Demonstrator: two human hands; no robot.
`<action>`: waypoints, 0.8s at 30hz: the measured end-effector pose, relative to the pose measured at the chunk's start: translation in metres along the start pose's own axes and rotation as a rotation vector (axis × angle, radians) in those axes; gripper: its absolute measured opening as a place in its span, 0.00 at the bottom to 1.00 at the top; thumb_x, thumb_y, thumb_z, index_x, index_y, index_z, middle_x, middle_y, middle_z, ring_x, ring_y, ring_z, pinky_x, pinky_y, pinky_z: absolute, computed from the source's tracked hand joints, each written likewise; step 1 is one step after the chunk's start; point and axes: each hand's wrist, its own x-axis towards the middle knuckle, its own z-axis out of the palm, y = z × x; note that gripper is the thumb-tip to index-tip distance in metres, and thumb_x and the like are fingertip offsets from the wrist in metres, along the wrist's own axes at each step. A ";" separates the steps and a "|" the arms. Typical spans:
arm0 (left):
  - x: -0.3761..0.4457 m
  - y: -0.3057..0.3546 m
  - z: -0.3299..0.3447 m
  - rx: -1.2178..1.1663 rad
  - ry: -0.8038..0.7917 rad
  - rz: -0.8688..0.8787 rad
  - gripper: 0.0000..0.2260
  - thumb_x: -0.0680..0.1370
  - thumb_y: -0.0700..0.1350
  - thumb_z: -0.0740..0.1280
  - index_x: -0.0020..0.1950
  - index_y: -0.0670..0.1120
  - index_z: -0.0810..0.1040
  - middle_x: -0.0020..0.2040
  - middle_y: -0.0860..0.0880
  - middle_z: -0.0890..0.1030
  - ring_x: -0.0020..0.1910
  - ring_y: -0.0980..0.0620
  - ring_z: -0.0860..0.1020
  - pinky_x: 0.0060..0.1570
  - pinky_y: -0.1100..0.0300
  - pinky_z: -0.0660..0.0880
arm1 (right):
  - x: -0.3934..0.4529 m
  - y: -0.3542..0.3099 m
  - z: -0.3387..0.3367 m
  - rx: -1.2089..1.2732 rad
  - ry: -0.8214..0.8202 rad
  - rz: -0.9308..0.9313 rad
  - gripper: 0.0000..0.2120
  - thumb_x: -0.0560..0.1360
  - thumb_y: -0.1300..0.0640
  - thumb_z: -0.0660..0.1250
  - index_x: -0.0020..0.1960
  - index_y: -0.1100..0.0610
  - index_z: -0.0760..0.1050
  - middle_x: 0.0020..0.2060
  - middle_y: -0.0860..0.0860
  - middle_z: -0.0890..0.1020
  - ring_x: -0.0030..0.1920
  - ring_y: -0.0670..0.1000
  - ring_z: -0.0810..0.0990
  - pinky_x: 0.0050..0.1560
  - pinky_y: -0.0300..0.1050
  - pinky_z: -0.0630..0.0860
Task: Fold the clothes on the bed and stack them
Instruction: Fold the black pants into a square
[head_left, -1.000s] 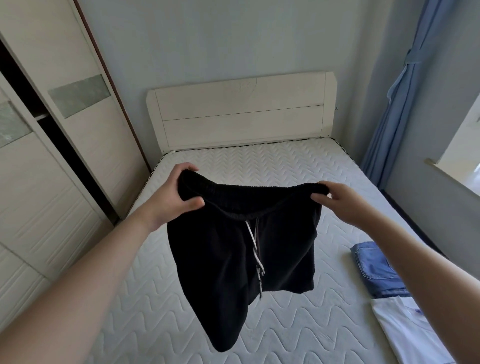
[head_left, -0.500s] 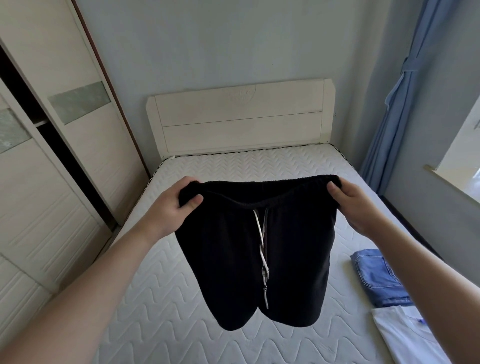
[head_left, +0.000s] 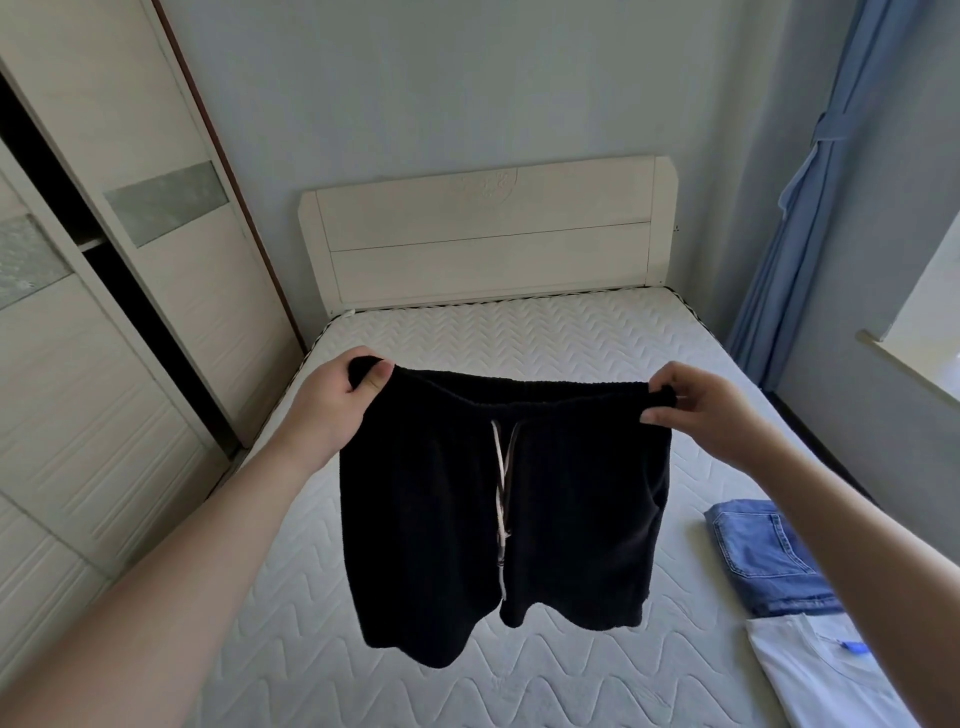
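At the lower right of the frame lie two folded garments on the quilted white mattress (head_left: 519, 353) — one white shirt (head_left: 821, 670) nearest, and one pair of blue jeans (head_left: 763, 561) just beyond it, their edges touching. In the middle of the frame one pair of black shorts (head_left: 498, 509) hangs in the air above the mattress, spread flat by its waistband, with a white drawstring (head_left: 501, 499) dangling down the front. The left hand (head_left: 332, 400) pinches the left corner of the waistband, thumb curled over the cloth; the right hand (head_left: 711, 410) grips the right corner with curled fingers. Beyond, at centre — a cream headboard (head_left: 488, 234) against a pale wall. A sliding wardrobe (head_left: 104, 291) fills the left side; one blue curtain (head_left: 810, 197) hangs at the upper right, beside a window sill (head_left: 909, 369).
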 end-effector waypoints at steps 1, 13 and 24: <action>0.001 0.000 0.000 0.024 -0.009 0.007 0.17 0.70 0.70 0.61 0.44 0.59 0.78 0.40 0.55 0.81 0.44 0.51 0.80 0.50 0.50 0.76 | 0.000 0.002 -0.001 0.001 -0.002 0.014 0.13 0.71 0.57 0.76 0.41 0.42 0.74 0.35 0.48 0.79 0.34 0.43 0.75 0.39 0.32 0.71; -0.002 -0.001 -0.017 -0.080 -0.293 -0.032 0.17 0.63 0.54 0.78 0.50 0.58 0.82 0.44 0.59 0.83 0.45 0.61 0.81 0.46 0.70 0.74 | -0.002 -0.001 -0.007 0.819 -0.168 0.199 0.05 0.74 0.51 0.69 0.48 0.50 0.75 0.38 0.50 0.80 0.35 0.45 0.79 0.35 0.37 0.78; -0.022 -0.007 -0.007 -0.495 -0.413 -0.287 0.07 0.74 0.48 0.73 0.48 0.46 0.83 0.48 0.47 0.84 0.51 0.49 0.82 0.48 0.62 0.79 | -0.007 -0.008 0.007 0.730 -0.144 0.355 0.15 0.84 0.56 0.56 0.62 0.62 0.76 0.56 0.59 0.83 0.55 0.55 0.83 0.48 0.42 0.81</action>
